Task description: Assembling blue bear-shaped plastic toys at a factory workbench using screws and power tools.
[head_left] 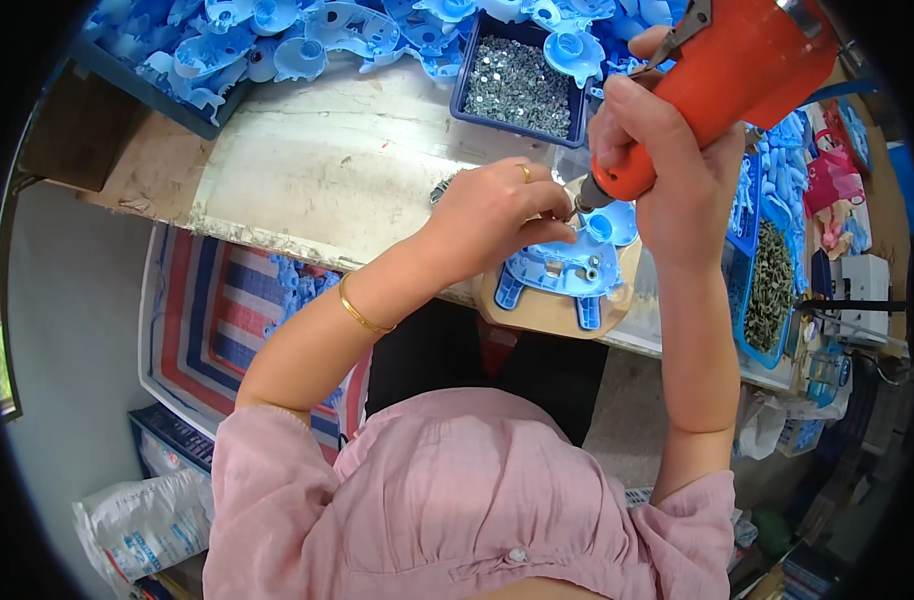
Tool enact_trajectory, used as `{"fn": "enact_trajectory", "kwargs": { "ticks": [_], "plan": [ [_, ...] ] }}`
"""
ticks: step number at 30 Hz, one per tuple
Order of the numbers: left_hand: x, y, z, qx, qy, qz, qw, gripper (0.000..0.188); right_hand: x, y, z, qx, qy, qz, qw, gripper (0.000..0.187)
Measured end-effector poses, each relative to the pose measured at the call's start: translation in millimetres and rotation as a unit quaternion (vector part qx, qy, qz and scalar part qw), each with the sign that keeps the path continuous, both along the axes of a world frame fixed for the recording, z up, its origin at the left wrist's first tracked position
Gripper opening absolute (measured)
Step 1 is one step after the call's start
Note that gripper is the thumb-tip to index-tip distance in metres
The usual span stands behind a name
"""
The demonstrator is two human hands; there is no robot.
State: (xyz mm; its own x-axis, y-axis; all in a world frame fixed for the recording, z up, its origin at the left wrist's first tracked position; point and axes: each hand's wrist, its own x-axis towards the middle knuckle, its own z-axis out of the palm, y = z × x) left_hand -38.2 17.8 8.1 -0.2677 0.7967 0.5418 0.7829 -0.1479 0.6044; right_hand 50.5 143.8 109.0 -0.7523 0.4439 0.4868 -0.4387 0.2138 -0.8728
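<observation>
My right hand [682,160] grips an orange-red power screwdriver [742,75], its tip slanting down to the left. The tip meets the fingers of my left hand [497,205], which are pinched together; whatever they hold is too small to make out. Below them lies a light blue moulded plastic part [547,268] with two short legs toward me. It rests on a tan board [522,318] at the table's front edge. Small metal pieces [440,190] show beside my left wrist, partly hidden by the hand.
A dark blue tray [522,128] of small metal pieces stands behind my hands. Blue plastic parts [347,35] heap along the back. At right is a blue basket [767,345] of greenish-grey pieces. A striped lined bin [182,330] sits below the worktable [307,150] at left.
</observation>
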Motion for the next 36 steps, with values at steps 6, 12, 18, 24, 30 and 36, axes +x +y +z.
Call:
{"fn": "enact_trajectory", "kwargs": {
  "ticks": [6, 12, 18, 24, 30, 36],
  "plan": [
    [5.9, -1.1, -2.7, -0.009, -0.007, -0.010, 1.000, 0.019, 5.8, 1.6, -3.8, -0.018, -0.014, 0.012, 1.000, 0.034],
    [11.5, -12.7, -0.2, -0.073, 0.056, 0.026, 0.995, 0.042, 13.5, -8.9, -11.7, -0.041, -0.080, 0.027, 0.996, 0.026],
    [18.3, -29.0, -7.3, -0.124, 0.082, 0.041, 0.988, 0.075, 11.6, -16.2, -41.4, -0.006, -0.055, 0.005, 0.998, 0.027],
    [19.4, -28.1, -14.8, -0.118, 0.078, 0.048, 0.989, 0.073, 7.4, -14.7, -54.9, -0.019, -0.039, -0.015, 0.999, 0.023],
    [22.1, -26.9, -15.8, -0.123, 0.080, 0.049, 0.988, 0.072, 11.8, -23.4, -56.7, -0.039, -0.045, -0.012, 0.998, 0.011],
    [23.2, -27.2, -13.3, -0.130, 0.078, 0.052, 0.987, 0.073, 7.6, -24.5, -63.6, -0.031, -0.027, -0.056, 0.998, 0.010]
  ]
}}
